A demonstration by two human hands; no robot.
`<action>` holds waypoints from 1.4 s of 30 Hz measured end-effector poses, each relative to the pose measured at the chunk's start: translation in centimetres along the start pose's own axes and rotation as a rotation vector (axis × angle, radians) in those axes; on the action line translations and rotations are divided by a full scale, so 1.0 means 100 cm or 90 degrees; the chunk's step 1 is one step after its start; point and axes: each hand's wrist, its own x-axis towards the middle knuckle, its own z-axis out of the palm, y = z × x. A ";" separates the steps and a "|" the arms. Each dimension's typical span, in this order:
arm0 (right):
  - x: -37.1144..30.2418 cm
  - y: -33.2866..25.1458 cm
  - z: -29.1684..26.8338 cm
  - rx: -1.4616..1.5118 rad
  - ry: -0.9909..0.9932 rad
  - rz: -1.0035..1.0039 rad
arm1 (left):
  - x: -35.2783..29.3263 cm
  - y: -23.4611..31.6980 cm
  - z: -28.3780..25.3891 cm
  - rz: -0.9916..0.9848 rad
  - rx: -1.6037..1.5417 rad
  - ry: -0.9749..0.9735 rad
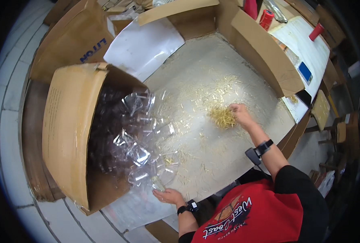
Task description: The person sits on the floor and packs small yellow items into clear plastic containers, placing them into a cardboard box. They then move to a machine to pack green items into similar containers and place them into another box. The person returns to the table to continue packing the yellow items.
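On the grey work surface [236,146], a loose clump of thin gold-coloured pins or strands [222,118] sits right of the middle. My right hand [241,115] is at its right side, fingertips pinched on some of them. My left hand [168,196] is at the near edge, its fingers and thumb around a small clear plastic container [158,184]; its contents are too small to make out. Beside that hand, many clear plastic containers [138,154] spill from a cardboard box [68,133] lying on its side. More gold pieces lie scattered across the surface.
Cardboard walls [265,52] border the far and right sides. A white sheet [141,46] leans at the far left. To the right, a side table holds a red can-like cylinder [266,19], a smaller red cylinder [316,31] and a blue rectangular device [305,73].
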 end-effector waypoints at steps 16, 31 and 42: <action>-0.011 -0.026 0.062 0.246 -0.180 0.126 | 0.001 -0.019 0.012 0.064 -0.019 0.055; 0.011 -0.046 0.027 0.403 -0.033 0.027 | -0.001 -0.020 0.018 0.029 -0.022 0.027; 0.093 -0.079 -0.028 0.293 0.157 -0.049 | -0.001 -0.001 0.000 0.009 -0.022 0.003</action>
